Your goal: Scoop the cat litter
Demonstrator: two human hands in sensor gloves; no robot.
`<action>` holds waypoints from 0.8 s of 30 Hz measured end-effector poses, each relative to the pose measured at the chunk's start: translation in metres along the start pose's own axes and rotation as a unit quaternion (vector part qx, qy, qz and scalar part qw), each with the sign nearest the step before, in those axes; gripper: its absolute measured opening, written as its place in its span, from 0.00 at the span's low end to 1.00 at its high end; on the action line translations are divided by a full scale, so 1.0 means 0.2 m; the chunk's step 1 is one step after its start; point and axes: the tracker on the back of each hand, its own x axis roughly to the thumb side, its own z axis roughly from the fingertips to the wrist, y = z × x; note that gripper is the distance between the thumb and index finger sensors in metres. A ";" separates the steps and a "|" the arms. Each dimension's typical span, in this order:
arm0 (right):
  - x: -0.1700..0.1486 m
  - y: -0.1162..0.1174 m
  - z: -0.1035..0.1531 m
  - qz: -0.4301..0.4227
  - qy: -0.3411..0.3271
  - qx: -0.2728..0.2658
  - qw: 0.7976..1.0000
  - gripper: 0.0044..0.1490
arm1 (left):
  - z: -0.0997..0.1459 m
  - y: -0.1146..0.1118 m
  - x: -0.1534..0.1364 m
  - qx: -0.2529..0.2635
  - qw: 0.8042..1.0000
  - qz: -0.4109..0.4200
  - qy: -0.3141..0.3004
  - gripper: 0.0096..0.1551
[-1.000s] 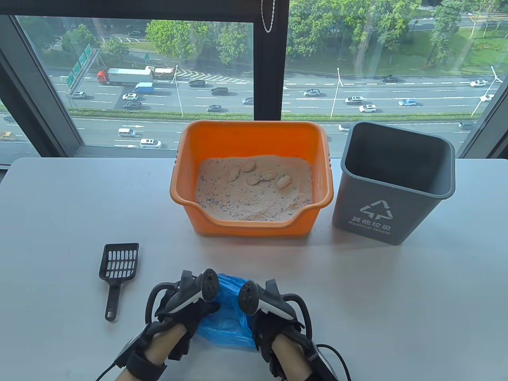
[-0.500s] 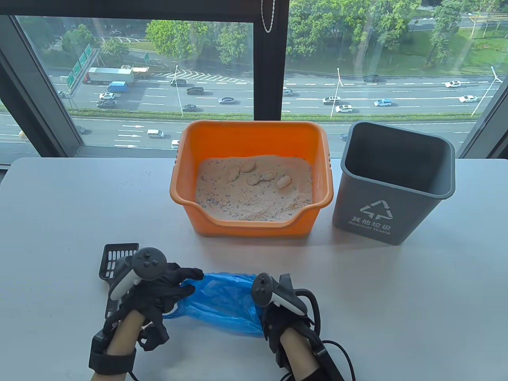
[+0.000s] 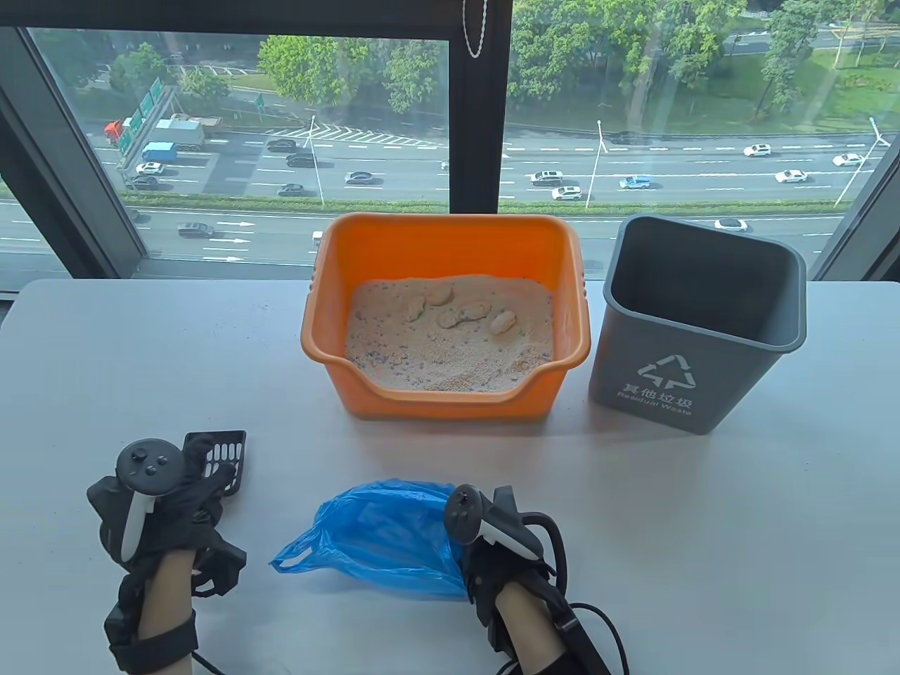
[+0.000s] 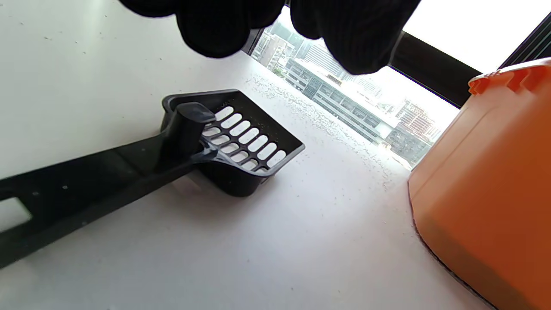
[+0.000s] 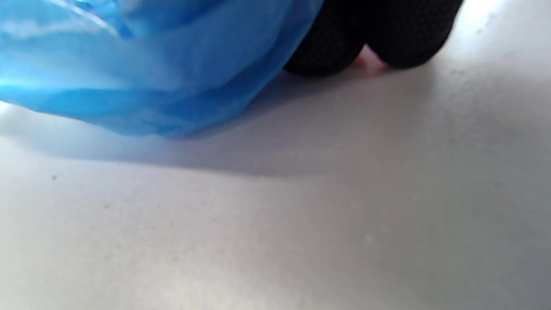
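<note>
The tub [image 3: 443, 337] at centre frame is bright orange; its litter [image 3: 450, 344] is pale beige, speckled blue and orange. The bin [image 3: 692, 323] at right is grey with a white recycling mark. The scoop [image 3: 228, 450] at lower left is black with slotted holes. The bag [image 3: 380, 538] at lower centre is translucent blue. Both gloves [image 3: 176, 506] are black. The table [image 3: 703, 527] is off-white.

The grey bin [image 3: 685, 330] bears a recycling triangle, Chinese characters "其他垃圾" and "Residual Waste".
</note>
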 end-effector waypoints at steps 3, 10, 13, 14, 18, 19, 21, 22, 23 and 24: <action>0.00 0.00 0.00 0.001 0.000 -0.001 1.000 0.45 | -0.04 -0.02 -0.08 -0.006 0.998 -0.013 0.058 0.40; 0.00 0.00 0.00 0.000 0.000 -0.002 1.000 0.44 | -0.09 -0.16 -0.09 -0.084 0.982 -0.114 0.124 0.53; 0.01 0.00 0.00 0.000 0.000 -0.002 1.000 0.44 | -0.10 -0.21 -0.08 -0.106 0.972 -0.154 0.142 0.52; 0.01 0.00 0.00 0.000 0.000 -0.002 1.000 0.44 | -0.10 -0.23 -0.09 -0.108 0.969 -0.165 0.149 0.50; 0.01 0.00 0.00 0.000 0.000 -0.003 1.000 0.44 | -0.11 -0.25 -0.08 -0.105 0.966 -0.182 0.152 0.34; 0.01 0.00 0.00 0.000 0.000 -0.003 1.000 0.44 | -0.11 -0.25 -0.08 -0.108 0.966 -0.180 0.149 0.33; 0.01 0.00 0.00 0.000 0.000 -0.003 1.000 0.44 | -0.11 -0.25 -0.07 -0.106 0.967 -0.181 0.143 0.33; 0.01 0.00 0.00 0.000 0.000 -0.003 1.000 0.44 | -0.11 -0.25 -0.07 -0.105 0.968 -0.181 0.141 0.32; 0.01 0.00 0.00 0.000 0.000 -0.004 1.000 0.44 | -0.11 -0.25 -0.06 -0.100 0.969 -0.178 0.137 0.32; 0.01 0.00 0.00 0.001 0.000 -0.004 1.000 0.44 | -0.10 -0.25 -0.05 -0.099 0.971 -0.173 0.132 0.32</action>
